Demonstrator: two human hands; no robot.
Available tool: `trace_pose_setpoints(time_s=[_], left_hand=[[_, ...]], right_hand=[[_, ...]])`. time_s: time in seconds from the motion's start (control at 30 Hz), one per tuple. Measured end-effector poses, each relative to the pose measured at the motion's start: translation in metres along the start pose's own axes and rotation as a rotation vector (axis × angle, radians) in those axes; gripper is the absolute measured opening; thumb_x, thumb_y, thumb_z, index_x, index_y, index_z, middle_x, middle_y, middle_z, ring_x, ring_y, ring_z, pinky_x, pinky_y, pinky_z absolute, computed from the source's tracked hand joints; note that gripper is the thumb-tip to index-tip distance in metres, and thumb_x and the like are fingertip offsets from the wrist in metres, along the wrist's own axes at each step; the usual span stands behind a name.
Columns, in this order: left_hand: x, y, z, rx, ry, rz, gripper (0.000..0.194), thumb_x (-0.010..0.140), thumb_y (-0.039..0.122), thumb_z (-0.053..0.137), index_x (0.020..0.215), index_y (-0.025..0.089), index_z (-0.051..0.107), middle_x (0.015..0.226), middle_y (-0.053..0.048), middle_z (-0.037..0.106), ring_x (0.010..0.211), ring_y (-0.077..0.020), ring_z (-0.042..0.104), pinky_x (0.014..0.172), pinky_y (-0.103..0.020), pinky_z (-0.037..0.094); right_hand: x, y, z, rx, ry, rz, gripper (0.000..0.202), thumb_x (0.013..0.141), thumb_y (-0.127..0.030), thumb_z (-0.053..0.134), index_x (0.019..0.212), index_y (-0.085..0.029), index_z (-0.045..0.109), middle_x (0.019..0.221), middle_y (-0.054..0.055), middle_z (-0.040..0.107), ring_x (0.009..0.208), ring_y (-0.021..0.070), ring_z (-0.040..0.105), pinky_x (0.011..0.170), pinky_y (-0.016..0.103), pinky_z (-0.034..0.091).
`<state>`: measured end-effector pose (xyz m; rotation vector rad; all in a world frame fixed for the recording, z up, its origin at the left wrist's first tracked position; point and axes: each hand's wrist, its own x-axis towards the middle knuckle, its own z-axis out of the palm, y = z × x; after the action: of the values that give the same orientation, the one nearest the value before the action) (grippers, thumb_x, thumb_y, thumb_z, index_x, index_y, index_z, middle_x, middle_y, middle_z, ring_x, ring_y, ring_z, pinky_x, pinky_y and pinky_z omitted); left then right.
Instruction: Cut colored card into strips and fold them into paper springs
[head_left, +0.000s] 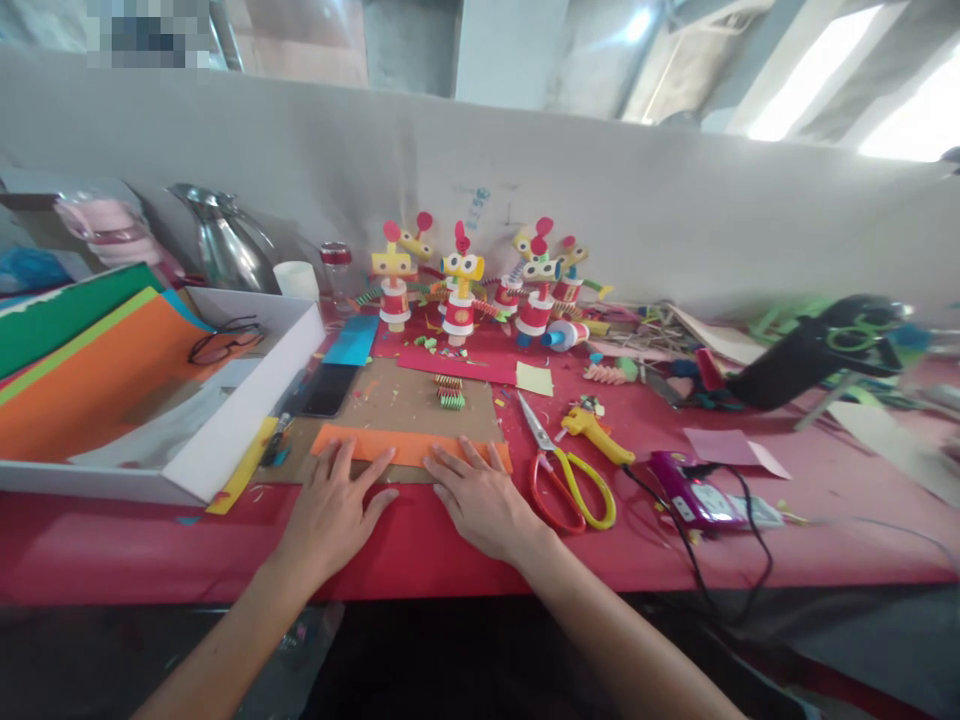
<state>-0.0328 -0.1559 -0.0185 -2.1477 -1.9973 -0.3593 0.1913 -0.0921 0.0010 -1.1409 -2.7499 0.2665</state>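
A strip of orange paper (pixel 409 447) lies lengthwise on a brown cardboard sheet (pixel 390 395) in front of me. My left hand (pixel 341 500) rests on the strip's left part, fingers spread. On its right part lies my right hand (pixel 480 495), flat and with fingers apart. Just beyond the strip sit small folded paper springs (pixel 450 392). Scissors (pixel 566 480) with one red and one yellow handle lie right of my right hand, beside a yellow glue gun (pixel 596 432).
A white box (pixel 255 410) of coloured paper with glasses stands left. Several paper-cup figures (pixel 459 312) line the back by the wall. A phone (pixel 328 390) lies beside the box. Right are a purple power strip (pixel 694 495) with cables and a black cylindrical object (pixel 787 355).
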Motion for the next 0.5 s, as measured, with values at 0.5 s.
trace_pose_setpoints(time_s=[0.5], left_hand=[[-0.004, -0.012, 0.01, -0.004, -0.067, -0.021, 0.055, 0.091, 0.055, 0.039, 0.141, 0.033, 0.047, 0.151, -0.013, 0.039, 0.141, -0.0353, 0.031, 0.11, -0.053, 0.03]], right_hand=[[-0.015, 0.007, 0.008, 0.0, 0.051, 0.055, 0.057, 0.1, -0.044, 0.033, 0.146, -0.011, 0.038, 0.153, 0.014, 0.033, 0.144, 0.0271, 0.026, 0.118, 0.047, 0.024]])
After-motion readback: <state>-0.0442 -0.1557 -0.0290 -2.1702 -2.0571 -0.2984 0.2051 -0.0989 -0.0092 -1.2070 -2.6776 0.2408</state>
